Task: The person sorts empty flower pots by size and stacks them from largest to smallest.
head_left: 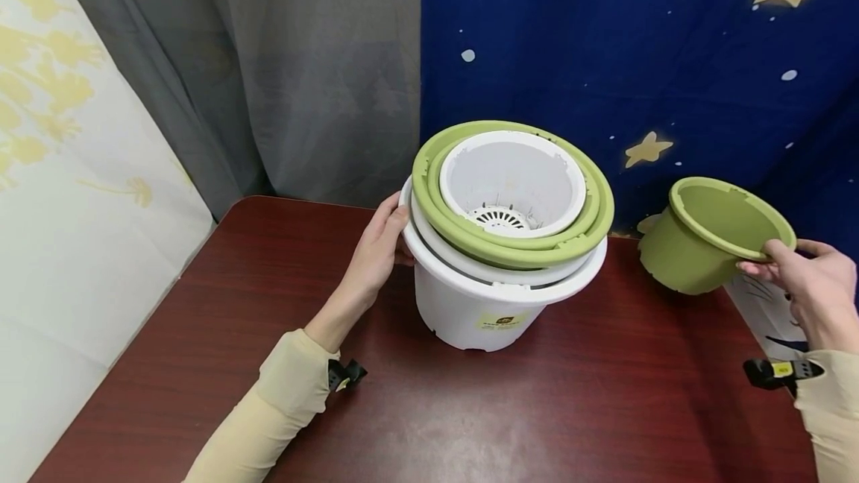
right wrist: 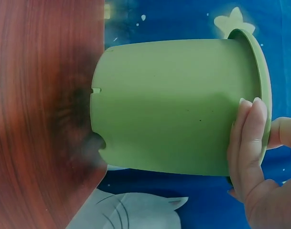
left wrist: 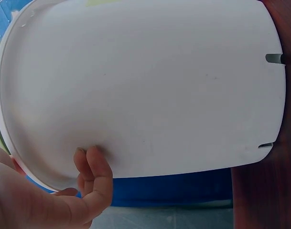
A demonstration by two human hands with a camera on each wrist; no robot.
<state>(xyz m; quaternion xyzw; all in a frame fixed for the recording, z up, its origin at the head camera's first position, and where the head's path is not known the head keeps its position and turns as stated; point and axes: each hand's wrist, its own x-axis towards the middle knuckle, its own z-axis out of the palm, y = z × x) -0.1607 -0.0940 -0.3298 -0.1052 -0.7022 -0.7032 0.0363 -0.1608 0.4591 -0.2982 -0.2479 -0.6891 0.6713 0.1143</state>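
A large white flowerpot (head_left: 463, 311) with a yellow label stands on the table, other pots nested inside it. Within the stack show a white rim, green rims (head_left: 429, 170) and, innermost, a small white pot (head_left: 513, 170) with a slotted bottom. My left hand (head_left: 376, 252) grips the large pot's rim at its left side, thumb at the rim and fingers against the outer wall in the left wrist view. At the right, my right hand (head_left: 815, 278) pinches the rim of a separate green flowerpot (head_left: 691, 252), tilted near the table's right edge.
The dark red wooden table (head_left: 282, 393) reaches back to a grey curtain (head_left: 329, 80) and a blue curtain (head_left: 537, 36) with stars. White fabric (head_left: 101, 244) with yellow prints hangs along the left side.
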